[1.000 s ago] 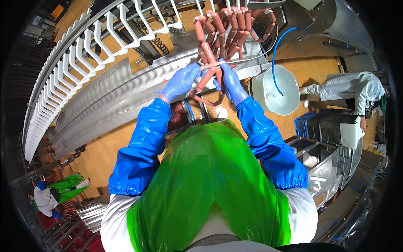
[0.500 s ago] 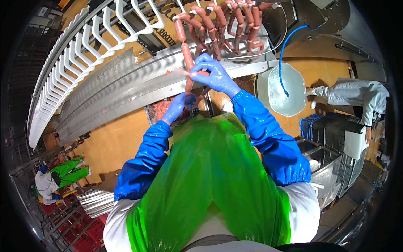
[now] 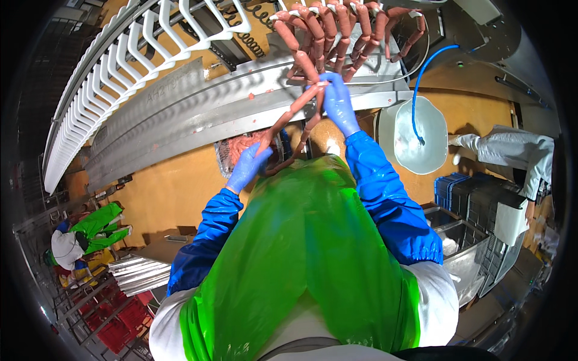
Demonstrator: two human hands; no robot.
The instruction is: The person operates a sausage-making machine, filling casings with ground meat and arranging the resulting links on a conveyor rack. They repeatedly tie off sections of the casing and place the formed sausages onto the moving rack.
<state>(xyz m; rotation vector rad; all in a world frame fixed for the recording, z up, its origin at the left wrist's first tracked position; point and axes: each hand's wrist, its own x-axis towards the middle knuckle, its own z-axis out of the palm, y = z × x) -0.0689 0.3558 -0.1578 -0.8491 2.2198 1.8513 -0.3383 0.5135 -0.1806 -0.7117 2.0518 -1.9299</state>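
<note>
A string of pink sausages [image 3: 296, 107] runs between my two gloved hands. My right hand [image 3: 339, 105] is closed around the string just below the hanging rows, where links meet by its fingers. Lower and to the left, my left hand [image 3: 247, 166] grips one link, fingers wrapped round it. A second length of links drops from the right hand toward my green apron [image 3: 301, 240]. Above, several looped sausage strings [image 3: 343, 36] hang from white hooks. Below the metal trough, a container of more sausages [image 3: 241, 147] sits beside my left hand.
White hooks [image 3: 138, 51] curve along a rail at the left. A slanted metal trough [image 3: 192, 129] lies beneath them. To the right stand a pale tub [image 3: 439, 141] with a blue hose [image 3: 414, 102] in it, and stacked crates [image 3: 463, 192]. Other people are at both sides.
My hands have moved apart: the right up and to the right, the left slightly down and left. The links now spread into two lengths below my right hand. The view has shifted slightly.
</note>
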